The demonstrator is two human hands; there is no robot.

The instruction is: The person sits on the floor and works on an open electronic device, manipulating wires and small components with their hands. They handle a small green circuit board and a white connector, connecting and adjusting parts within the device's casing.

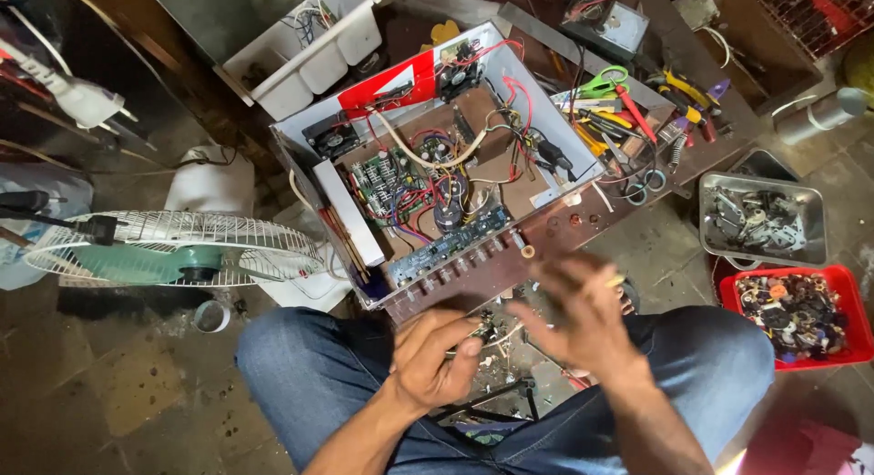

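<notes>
An opened amplifier chassis [537,83] lies in front of my knees, full of green circuit boards [446,247], coloured wires and two small fans. My left hand [435,355] is below its front panel with fingers curled around a thin pale wire [496,340]. My right hand [578,316] is blurred, fingers spread, just right of the left hand near the panel's knobs; something small and yellowish shows at its fingertips, and what it is cannot be made out.
A white fan [173,247] lies left of the chassis. Scissors and pliers [628,102] crowd the bench at the right. A metal tray [763,222] and a red tray [794,311] of small parts sit right; a white bin [309,42] is at the back.
</notes>
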